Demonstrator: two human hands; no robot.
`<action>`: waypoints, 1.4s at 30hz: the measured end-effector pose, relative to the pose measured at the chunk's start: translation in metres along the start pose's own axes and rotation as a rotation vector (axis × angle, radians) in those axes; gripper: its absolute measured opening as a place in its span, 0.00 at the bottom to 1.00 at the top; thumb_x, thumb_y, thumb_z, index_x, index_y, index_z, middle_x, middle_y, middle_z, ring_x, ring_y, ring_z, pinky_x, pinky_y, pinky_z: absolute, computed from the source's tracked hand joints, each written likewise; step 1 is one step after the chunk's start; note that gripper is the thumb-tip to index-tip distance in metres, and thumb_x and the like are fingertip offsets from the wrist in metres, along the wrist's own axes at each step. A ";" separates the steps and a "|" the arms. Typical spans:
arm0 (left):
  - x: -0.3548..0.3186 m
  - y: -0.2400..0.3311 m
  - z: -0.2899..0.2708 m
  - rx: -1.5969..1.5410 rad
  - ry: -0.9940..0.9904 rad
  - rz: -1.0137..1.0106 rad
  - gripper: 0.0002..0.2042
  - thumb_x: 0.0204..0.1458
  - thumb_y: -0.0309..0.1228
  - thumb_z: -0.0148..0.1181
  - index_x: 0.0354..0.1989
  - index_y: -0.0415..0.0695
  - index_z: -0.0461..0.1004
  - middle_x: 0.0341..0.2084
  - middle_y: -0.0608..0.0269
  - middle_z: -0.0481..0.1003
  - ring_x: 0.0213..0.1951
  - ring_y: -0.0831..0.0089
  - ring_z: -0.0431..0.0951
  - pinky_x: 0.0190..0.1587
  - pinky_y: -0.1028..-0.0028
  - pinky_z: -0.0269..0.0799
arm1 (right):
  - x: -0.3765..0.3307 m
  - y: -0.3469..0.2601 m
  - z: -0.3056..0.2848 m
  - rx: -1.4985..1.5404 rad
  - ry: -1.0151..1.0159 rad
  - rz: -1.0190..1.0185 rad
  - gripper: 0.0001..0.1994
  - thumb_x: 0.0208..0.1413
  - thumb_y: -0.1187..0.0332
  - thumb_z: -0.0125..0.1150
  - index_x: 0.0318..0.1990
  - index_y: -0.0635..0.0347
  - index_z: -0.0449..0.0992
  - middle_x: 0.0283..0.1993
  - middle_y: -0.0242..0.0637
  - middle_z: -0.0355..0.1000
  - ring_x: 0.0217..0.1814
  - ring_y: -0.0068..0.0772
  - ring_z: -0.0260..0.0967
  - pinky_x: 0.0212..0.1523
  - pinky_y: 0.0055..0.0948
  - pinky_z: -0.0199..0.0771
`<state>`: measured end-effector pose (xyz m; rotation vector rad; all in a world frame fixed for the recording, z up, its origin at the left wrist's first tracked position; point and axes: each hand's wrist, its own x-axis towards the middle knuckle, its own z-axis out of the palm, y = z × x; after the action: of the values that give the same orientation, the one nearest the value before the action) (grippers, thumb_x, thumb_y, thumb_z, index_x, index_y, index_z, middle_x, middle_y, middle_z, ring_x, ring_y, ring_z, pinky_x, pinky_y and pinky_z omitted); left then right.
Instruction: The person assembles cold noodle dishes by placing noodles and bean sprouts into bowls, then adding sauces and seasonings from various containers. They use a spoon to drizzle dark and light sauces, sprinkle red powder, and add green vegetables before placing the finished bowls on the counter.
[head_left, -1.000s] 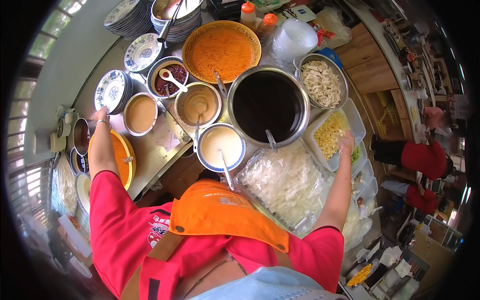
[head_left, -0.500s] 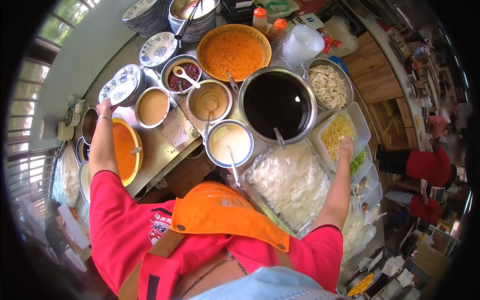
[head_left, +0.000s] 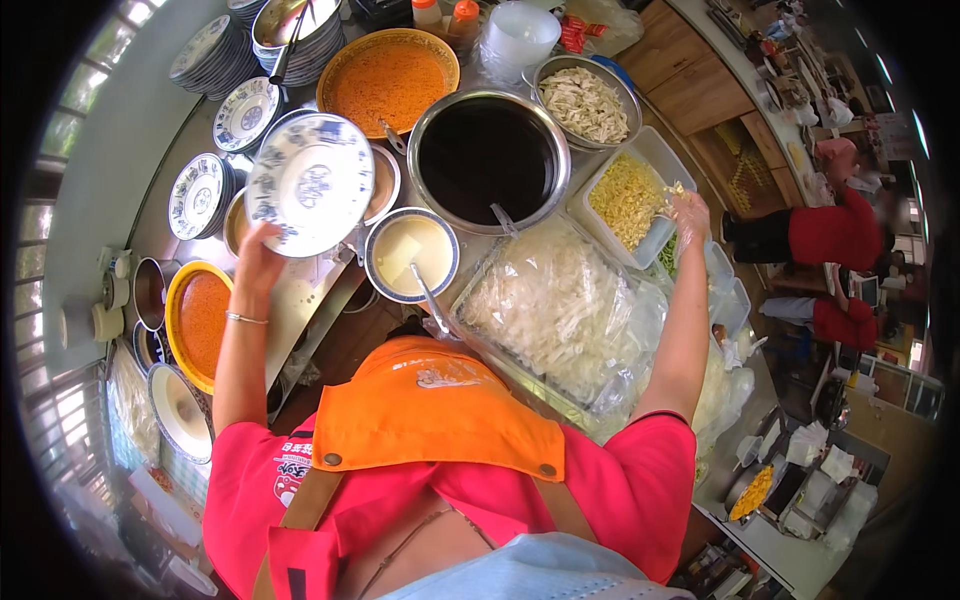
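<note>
My left hand grips the near edge of a white plate with blue patterns, tilted up above the sauce bowls and hiding part of them. Beside the bins on the right, my right hand wears a clear plastic glove. Its fingers are closed on a pinch of yellow shredded food, over the edge of the clear bin. More of the yellow shredded food fills that bin. A large steel bowl of dark liquid stands between my hands, with a ladle in it.
Plate stacks stand at the left. An orange sauce basin, a bowl of cream-coloured sauce and a yellow-rimmed basin surround the steel bowl. Plastic-covered white shreds lie nearest me. A bowl of pale strips stands beyond. People in red work at far right.
My left hand has lifted the plate off its stack and brought it right. My right hand has risen from inside the bin with yellow shreds in its fingers. The view has shifted.
</note>
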<state>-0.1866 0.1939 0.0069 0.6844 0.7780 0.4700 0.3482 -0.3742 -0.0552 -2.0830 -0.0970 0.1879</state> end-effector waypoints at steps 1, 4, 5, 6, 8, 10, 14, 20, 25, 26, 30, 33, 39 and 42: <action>-0.014 -0.018 0.023 -0.053 -0.139 -0.091 0.22 0.43 0.16 0.51 0.52 0.31 0.66 0.46 0.53 0.74 0.46 0.64 0.76 0.53 0.65 0.74 | -0.013 -0.044 0.018 0.104 -0.065 0.018 0.18 0.51 0.72 0.64 0.51 0.64 0.74 0.39 0.35 0.75 0.39 0.26 0.72 0.40 0.25 0.73; -0.009 -0.082 0.089 -0.070 -0.365 -0.236 0.21 0.45 0.15 0.51 0.52 0.34 0.67 0.46 0.52 0.74 0.46 0.63 0.78 0.54 0.61 0.74 | -0.065 -0.120 0.031 0.248 -0.128 -0.019 0.16 0.51 0.74 0.65 0.49 0.66 0.74 0.39 0.34 0.75 0.36 0.23 0.72 0.36 0.22 0.75; -0.011 -0.099 0.114 -0.076 -0.413 -0.274 0.20 0.46 0.16 0.52 0.52 0.34 0.67 0.45 0.53 0.75 0.47 0.62 0.77 0.54 0.60 0.74 | -0.089 -0.159 0.041 0.242 -0.211 -0.007 0.16 0.52 0.74 0.65 0.48 0.65 0.75 0.39 0.34 0.75 0.35 0.22 0.72 0.35 0.22 0.75; -0.010 -0.114 0.133 -0.046 -0.452 -0.318 0.21 0.48 0.17 0.52 0.54 0.35 0.65 0.46 0.54 0.74 0.48 0.62 0.77 0.54 0.59 0.74 | -0.110 -0.190 0.050 0.239 -0.288 0.004 0.15 0.52 0.74 0.65 0.48 0.65 0.75 0.40 0.34 0.75 0.35 0.22 0.72 0.35 0.21 0.75; -0.018 -0.129 0.185 -0.023 -0.519 -0.377 0.24 0.49 0.18 0.53 0.57 0.36 0.62 0.49 0.53 0.72 0.48 0.62 0.76 0.54 0.60 0.74 | -0.135 -0.211 0.065 0.095 -0.409 -0.095 0.14 0.53 0.73 0.64 0.48 0.64 0.75 0.41 0.33 0.75 0.34 0.22 0.72 0.34 0.21 0.76; -0.018 -0.138 0.211 0.002 -0.600 -0.420 0.24 0.50 0.19 0.55 0.59 0.36 0.61 0.50 0.54 0.71 0.51 0.63 0.75 0.54 0.63 0.75 | -0.162 -0.233 0.089 -0.132 -0.467 -0.254 0.16 0.53 0.70 0.65 0.49 0.63 0.75 0.49 0.38 0.72 0.42 0.28 0.73 0.40 0.26 0.77; -0.005 -0.153 0.226 -0.028 -0.621 -0.410 0.26 0.53 0.20 0.56 0.62 0.40 0.60 0.53 0.55 0.71 0.53 0.63 0.74 0.55 0.60 0.74 | -0.172 -0.257 0.119 -0.276 -0.714 -0.371 0.19 0.52 0.66 0.65 0.52 0.57 0.76 0.52 0.45 0.72 0.52 0.40 0.71 0.53 0.33 0.71; 0.006 -0.154 0.208 -0.027 -0.512 -0.416 0.25 0.52 0.20 0.58 0.59 0.37 0.61 0.51 0.54 0.72 0.53 0.64 0.74 0.57 0.63 0.72 | 0.005 -0.210 0.150 -0.584 -0.318 -0.375 0.24 0.48 0.65 0.65 0.55 0.54 0.73 0.52 0.54 0.71 0.50 0.52 0.71 0.52 0.41 0.72; 0.003 -0.138 0.193 -0.036 -0.513 -0.405 0.27 0.50 0.19 0.59 0.60 0.36 0.60 0.52 0.52 0.71 0.53 0.63 0.74 0.57 0.64 0.72 | 0.069 -0.140 0.200 -1.026 -0.151 -0.617 0.29 0.44 0.62 0.66 0.57 0.54 0.70 0.53 0.55 0.70 0.53 0.56 0.69 0.55 0.44 0.70; 0.005 -0.138 0.187 -0.048 -0.497 -0.392 0.27 0.50 0.20 0.60 0.60 0.36 0.60 0.52 0.51 0.71 0.53 0.63 0.74 0.57 0.64 0.72 | 0.071 -0.145 0.212 -1.010 -0.202 -0.540 0.28 0.44 0.62 0.65 0.56 0.53 0.71 0.53 0.54 0.70 0.54 0.56 0.69 0.56 0.43 0.70; 0.013 -0.139 0.180 -0.064 -0.490 -0.362 0.26 0.50 0.21 0.60 0.59 0.35 0.61 0.51 0.52 0.72 0.52 0.64 0.75 0.58 0.64 0.71 | 0.096 -0.141 0.202 -0.839 -0.247 -0.389 0.22 0.43 0.65 0.61 0.51 0.51 0.76 0.54 0.53 0.70 0.56 0.56 0.68 0.58 0.41 0.68; 0.016 -0.133 0.180 -0.078 -0.479 -0.348 0.25 0.51 0.21 0.59 0.59 0.35 0.61 0.51 0.53 0.73 0.52 0.66 0.75 0.58 0.65 0.71 | 0.094 -0.151 0.197 -0.717 -0.245 -0.369 0.21 0.44 0.66 0.58 0.49 0.52 0.77 0.53 0.52 0.71 0.55 0.55 0.68 0.56 0.40 0.68; 0.019 -0.133 0.193 -0.077 -0.493 -0.364 0.25 0.51 0.22 0.59 0.59 0.36 0.62 0.51 0.53 0.73 0.52 0.66 0.75 0.57 0.66 0.72 | 0.102 -0.127 0.168 -0.468 -0.193 -0.209 0.17 0.45 0.69 0.57 0.46 0.54 0.79 0.49 0.53 0.72 0.53 0.52 0.70 0.55 0.38 0.69; 0.017 -0.133 0.194 -0.087 -0.475 -0.357 0.24 0.51 0.21 0.59 0.58 0.37 0.62 0.51 0.54 0.73 0.52 0.66 0.75 0.57 0.65 0.72 | 0.090 -0.151 0.176 -0.222 -0.300 0.111 0.16 0.44 0.69 0.58 0.44 0.56 0.80 0.49 0.56 0.72 0.55 0.53 0.68 0.56 0.39 0.68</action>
<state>-0.0092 0.0384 0.0050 0.5314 0.4123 0.0088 0.4073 -0.1353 -0.0180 -2.2694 -0.1907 0.5806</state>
